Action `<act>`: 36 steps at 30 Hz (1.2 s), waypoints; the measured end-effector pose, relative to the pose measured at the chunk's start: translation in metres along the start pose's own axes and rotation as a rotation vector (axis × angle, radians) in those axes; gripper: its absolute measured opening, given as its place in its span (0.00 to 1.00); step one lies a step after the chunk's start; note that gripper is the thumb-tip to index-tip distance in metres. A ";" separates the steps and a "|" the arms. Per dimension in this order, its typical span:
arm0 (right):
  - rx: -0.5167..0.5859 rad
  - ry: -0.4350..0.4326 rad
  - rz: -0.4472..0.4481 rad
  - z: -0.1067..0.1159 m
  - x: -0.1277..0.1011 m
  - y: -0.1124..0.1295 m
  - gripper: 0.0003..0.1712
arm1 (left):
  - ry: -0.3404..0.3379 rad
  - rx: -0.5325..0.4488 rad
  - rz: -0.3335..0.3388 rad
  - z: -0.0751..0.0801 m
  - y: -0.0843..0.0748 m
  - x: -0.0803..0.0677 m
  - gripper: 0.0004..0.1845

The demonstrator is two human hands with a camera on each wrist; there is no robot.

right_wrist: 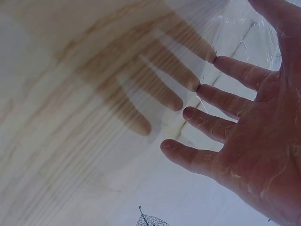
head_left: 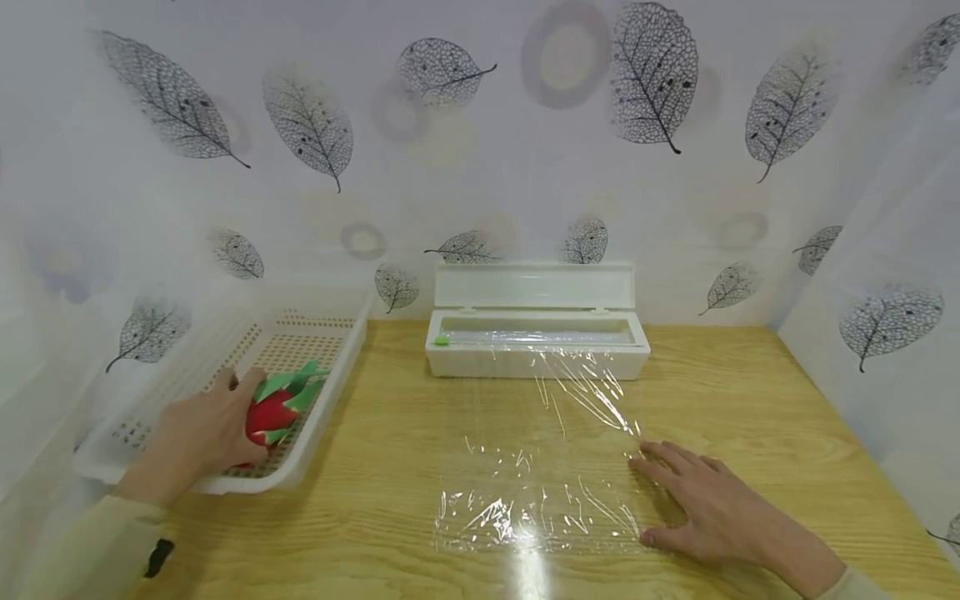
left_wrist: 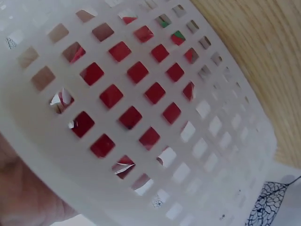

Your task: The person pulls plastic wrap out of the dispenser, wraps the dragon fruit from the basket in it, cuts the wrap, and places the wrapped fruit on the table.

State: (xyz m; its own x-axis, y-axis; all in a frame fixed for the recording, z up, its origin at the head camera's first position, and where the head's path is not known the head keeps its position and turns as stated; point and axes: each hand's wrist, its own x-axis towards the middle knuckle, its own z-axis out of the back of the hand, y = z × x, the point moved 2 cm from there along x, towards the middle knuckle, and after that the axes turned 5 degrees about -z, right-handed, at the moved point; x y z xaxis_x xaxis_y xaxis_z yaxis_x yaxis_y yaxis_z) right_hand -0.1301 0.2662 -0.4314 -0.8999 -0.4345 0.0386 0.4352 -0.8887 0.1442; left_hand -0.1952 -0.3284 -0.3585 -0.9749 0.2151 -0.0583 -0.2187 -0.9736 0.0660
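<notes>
A sheet of cling film [head_left: 540, 467] lies spread on the wooden worktop [head_left: 750, 400] at lower centre of the head view, still joined to the roll in the open white dispenser box [head_left: 537, 350] at centre frame, its lid standing up against the leaf-print backdrop [head_left: 480, 125]. The right hand [head_left: 701, 504], at lower right, rests flat with its fingers straight and spread, the fingertips [right_wrist: 205, 88] meeting the film's right edge, as the right wrist view confirms. At left of frame, the left hand [head_left: 198, 433] reaches into the white perforated basket [head_left: 330, 375] and curls around a red toy fruit with green leaves [head_left: 279, 406], which still sits inside the basket; the left wrist view shows only its red through the basket's holes.

By the look of things, the work stands at an early-to-middle stage. The film appears pulled out and laid flat, and the fruit seems to be taken in hand. What looks left: the film does not appear to be cut from the roll, the fruit has not reached the sheet, and nothing is wrapped.
</notes>
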 end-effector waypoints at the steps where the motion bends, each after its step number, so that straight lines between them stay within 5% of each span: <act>1: -0.002 -0.001 0.001 0.000 0.000 0.000 0.51 | -0.001 -0.003 0.005 0.000 0.001 -0.001 0.52; 36: -0.014 0.002 0.004 -0.001 0.000 -0.002 0.52 | -0.233 -0.038 0.010 0.044 0.005 -0.015 0.54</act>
State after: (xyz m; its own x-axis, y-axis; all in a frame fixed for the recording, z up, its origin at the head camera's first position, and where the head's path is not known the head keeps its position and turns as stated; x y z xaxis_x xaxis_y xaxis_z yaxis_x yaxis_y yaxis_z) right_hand -0.1309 0.2676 -0.4322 -0.8981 -0.4383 0.0375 0.4392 -0.8888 0.1306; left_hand -0.1834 -0.3336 -0.3133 -0.9615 0.2128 0.1741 -0.2112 -0.9770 0.0276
